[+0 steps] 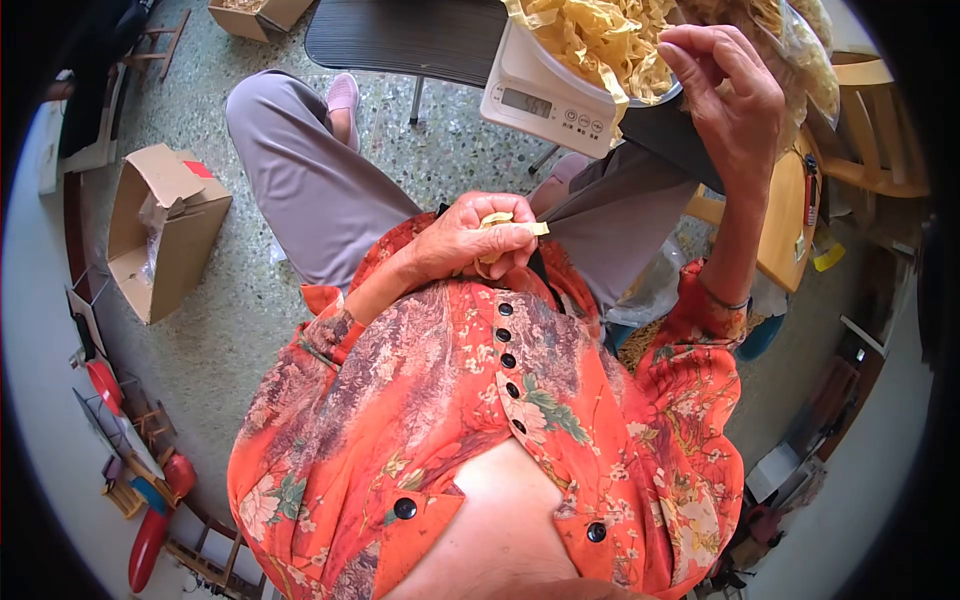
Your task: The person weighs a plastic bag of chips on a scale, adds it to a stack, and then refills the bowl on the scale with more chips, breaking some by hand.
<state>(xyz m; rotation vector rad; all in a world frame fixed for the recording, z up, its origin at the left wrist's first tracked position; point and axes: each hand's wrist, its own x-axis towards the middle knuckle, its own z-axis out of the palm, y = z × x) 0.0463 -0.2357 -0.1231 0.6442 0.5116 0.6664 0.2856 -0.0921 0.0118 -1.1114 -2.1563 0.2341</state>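
Observation:
Near my waist, my left hand is closed around some pale yellow strips, and one end sticks out past the thumb. My right hand is raised at the upper right, beside the rim of a white bowl heaped with crinkled yellow strips. Its thumb and forefinger are curled close together at the bowl's edge; whether anything is between them is too small to tell. The bowl rests on a white digital scale, whose display is lit with dark digits.
A dark slatted table lies ahead. Clear bags of yellow pieces sit beyond my right hand. An open cardboard box stands on the speckled floor at left. A wooden stool is at right.

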